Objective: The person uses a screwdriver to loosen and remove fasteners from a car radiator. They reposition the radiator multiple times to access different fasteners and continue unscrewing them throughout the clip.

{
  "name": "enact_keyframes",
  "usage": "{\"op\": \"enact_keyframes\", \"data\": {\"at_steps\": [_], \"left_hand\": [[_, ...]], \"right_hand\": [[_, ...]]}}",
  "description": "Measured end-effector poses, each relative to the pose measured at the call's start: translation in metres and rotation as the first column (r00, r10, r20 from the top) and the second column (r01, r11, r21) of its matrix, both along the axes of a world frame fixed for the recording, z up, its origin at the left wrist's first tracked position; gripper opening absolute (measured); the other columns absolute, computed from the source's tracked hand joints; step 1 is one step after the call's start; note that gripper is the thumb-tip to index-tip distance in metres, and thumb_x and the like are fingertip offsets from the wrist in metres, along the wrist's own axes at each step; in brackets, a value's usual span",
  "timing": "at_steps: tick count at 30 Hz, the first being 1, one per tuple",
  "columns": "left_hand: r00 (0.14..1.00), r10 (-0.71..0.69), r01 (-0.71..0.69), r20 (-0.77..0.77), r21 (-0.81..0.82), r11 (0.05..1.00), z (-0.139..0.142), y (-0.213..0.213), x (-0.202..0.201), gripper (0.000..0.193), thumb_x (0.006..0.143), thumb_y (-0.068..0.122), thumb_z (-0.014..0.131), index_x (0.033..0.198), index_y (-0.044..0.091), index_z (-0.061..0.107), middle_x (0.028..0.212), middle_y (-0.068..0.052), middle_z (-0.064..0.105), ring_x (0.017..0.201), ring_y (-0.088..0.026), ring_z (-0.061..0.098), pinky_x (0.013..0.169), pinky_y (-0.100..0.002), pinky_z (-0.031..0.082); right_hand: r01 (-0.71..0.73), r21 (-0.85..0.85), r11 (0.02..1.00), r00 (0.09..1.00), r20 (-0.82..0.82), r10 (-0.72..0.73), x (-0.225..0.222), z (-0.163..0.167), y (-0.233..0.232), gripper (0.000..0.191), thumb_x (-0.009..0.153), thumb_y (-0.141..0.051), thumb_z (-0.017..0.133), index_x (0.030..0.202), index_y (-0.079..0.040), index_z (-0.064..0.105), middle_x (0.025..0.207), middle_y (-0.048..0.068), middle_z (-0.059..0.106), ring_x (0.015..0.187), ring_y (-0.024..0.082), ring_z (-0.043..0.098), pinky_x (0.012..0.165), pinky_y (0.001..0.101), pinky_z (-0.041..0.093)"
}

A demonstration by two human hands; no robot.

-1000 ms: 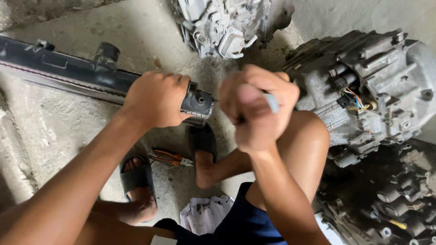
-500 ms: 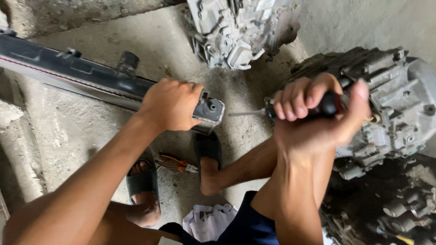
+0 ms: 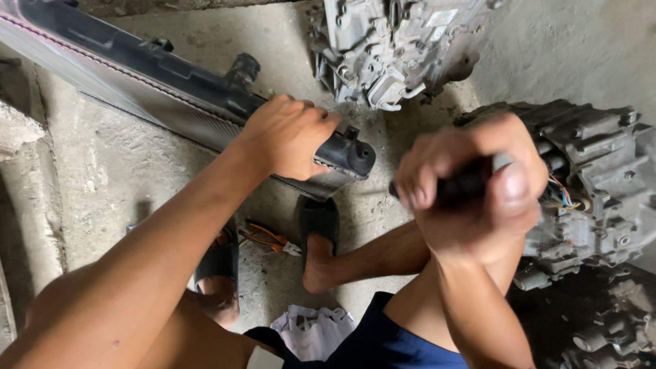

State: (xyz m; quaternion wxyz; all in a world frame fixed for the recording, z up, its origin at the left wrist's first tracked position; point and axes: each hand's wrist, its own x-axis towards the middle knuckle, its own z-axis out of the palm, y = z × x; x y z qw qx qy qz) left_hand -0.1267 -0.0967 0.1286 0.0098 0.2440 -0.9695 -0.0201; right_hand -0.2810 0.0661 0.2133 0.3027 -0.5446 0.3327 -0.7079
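A long car radiator (image 3: 147,72) with a black plastic tank lies slanted across the concrete floor, from upper left down to the middle. My left hand (image 3: 287,137) grips its black end near the round outlet. My right hand (image 3: 471,188) is closed around the dark handle of a screwdriver (image 3: 454,184), held just right of the radiator's end; the shaft is hidden. My feet in black sandals rest on the floor below.
A grey gearbox housing (image 3: 389,48) stands at the top centre and another engine part (image 3: 594,184) with coloured wires at the right. Orange-handled pliers (image 3: 263,236) lie between my feet. A white cloth (image 3: 311,328) lies near my shorts.
My right hand has swung the screwdriver from right of the radiator's end back toward it, turning the grip. The left hand has stayed on the radiator end.
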Motion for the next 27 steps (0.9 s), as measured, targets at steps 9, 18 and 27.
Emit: {"op": "enact_keyframes", "data": {"at_steps": [9,18,27], "left_hand": [[0.98,-0.062,0.035,0.191,0.141,0.989,0.017,-0.001,0.008,0.084,0.088,0.087,0.041,0.11,0.01,0.063,0.09,-0.008,0.069,0.084,-0.026,0.071,0.077,-0.042,0.057],[0.983,-0.181,0.18,0.015,0.04,0.983,-0.002,-0.012,0.007,0.056,0.09,0.06,0.057,0.103,0.006,0.06,0.092,-0.013,0.069,0.088,-0.032,0.07,0.074,-0.047,0.056],[0.981,-0.182,0.188,0.062,-0.104,0.977,-0.014,-0.009,0.007,0.089,0.093,0.082,0.034,0.119,0.002,0.063,0.081,-0.014,0.068,0.057,-0.022,0.067,0.046,-0.035,0.055]], "right_hand": [[-0.116,-0.05,0.992,0.987,-0.12,0.11,0.028,-0.006,-0.033,0.064,0.109,-0.048,0.056,0.075,0.005,0.047,0.056,0.011,0.047,0.042,0.014,0.046,0.039,0.0258,0.037],[-0.217,-0.161,0.963,0.845,-0.525,0.103,0.061,-0.002,-0.045,0.051,0.112,-0.024,0.051,0.069,0.002,0.052,0.059,0.007,0.052,0.05,0.017,0.053,0.044,0.0294,0.043],[-0.209,0.027,0.978,0.971,-0.109,0.211,0.037,-0.006,-0.066,0.064,0.112,-0.048,0.056,0.077,0.003,0.042,0.056,0.012,0.042,0.038,0.017,0.039,0.037,0.029,0.031]]}}
